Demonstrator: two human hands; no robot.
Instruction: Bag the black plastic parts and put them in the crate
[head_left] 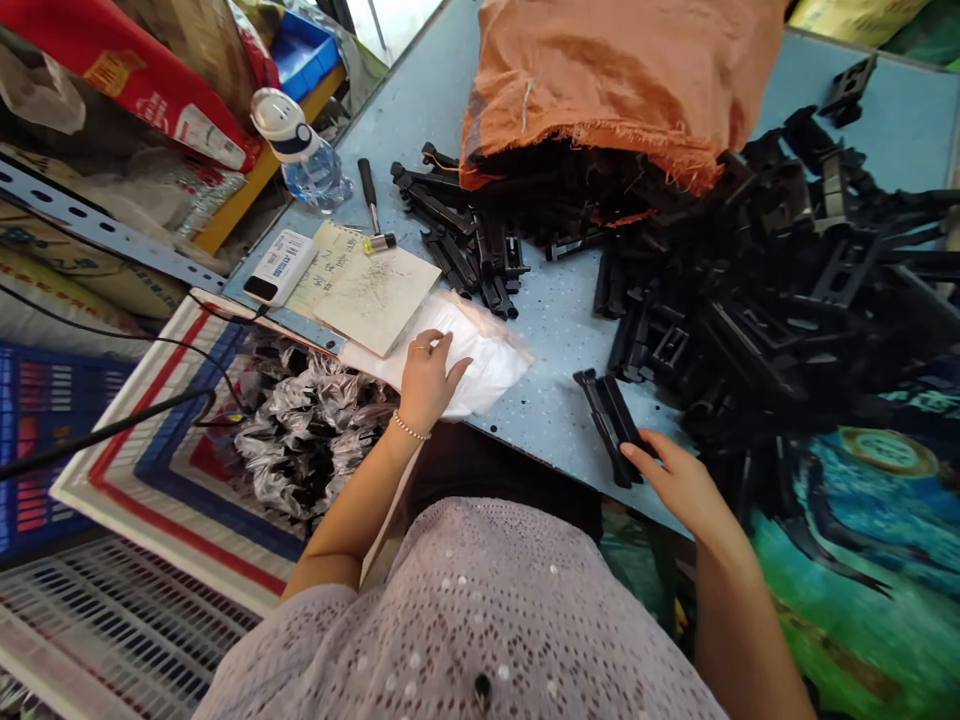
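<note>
My left hand rests on a stack of thin white plastic bags at the table's near edge. Its thumb stands apart from the loosely bent fingers, and nothing shows between them. With thumb and fingers, my right hand grips the end of a pair of long black plastic parts lying side by side near the table edge. To the right spreads a big heap of similar black parts. A smaller group of black parts lies further back, before the orange sack's mouth.
An orange woven sack lies at the back. Left on the table are a bottle, a screwdriver, a notepad and a white device. A crate below holds wrapped items.
</note>
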